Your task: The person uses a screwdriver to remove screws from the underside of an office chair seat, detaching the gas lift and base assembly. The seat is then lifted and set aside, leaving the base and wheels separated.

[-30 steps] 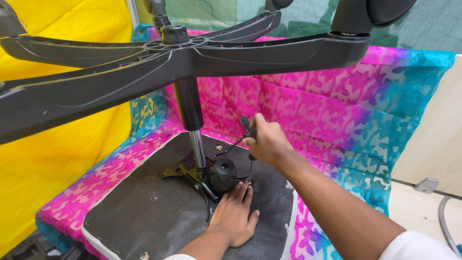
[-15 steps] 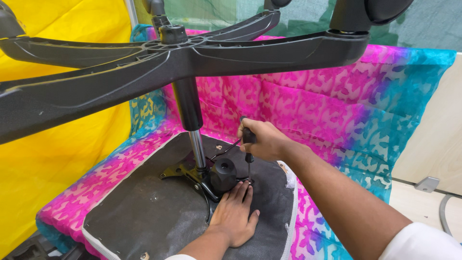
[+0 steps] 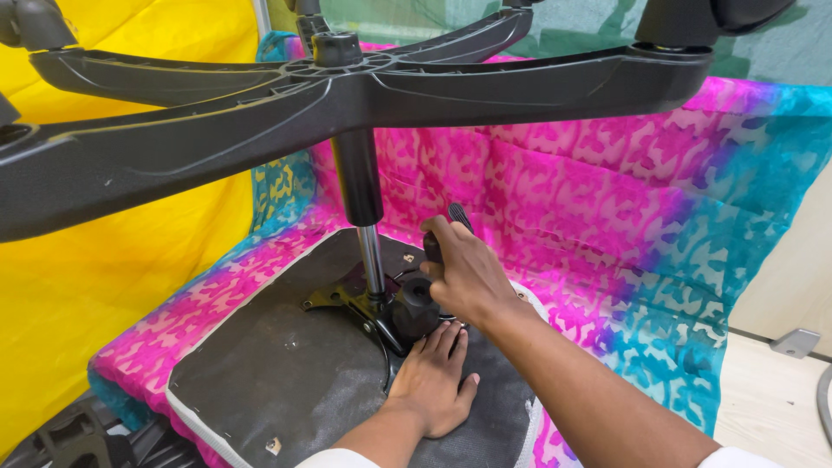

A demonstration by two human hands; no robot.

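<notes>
Right hand (image 3: 464,273) clenched around a black tool handle (image 3: 458,215) above the upturned chair's mechanism (image 3: 407,308); the tool's tip is hidden. Left hand (image 3: 431,381) rests flat, released, on the grey seat underside (image 3: 286,373), just beside the mechanism.

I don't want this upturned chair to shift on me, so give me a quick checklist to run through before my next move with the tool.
1. Left hand lies flat on the grey fabric underside of the seat, bracing it: ok.
2. Right hand is closed around the black-handled tool: ok.
3. Tool tip seated on a fastener: cannot tell, the hand hides it.
4. Left fingertips lie close to the round black knob of the metal seat mechanism: not ok, pinch risk.
5. Black star-shaped chair base hangs over the work, sitting on the chrome gas column: ok.
</notes>
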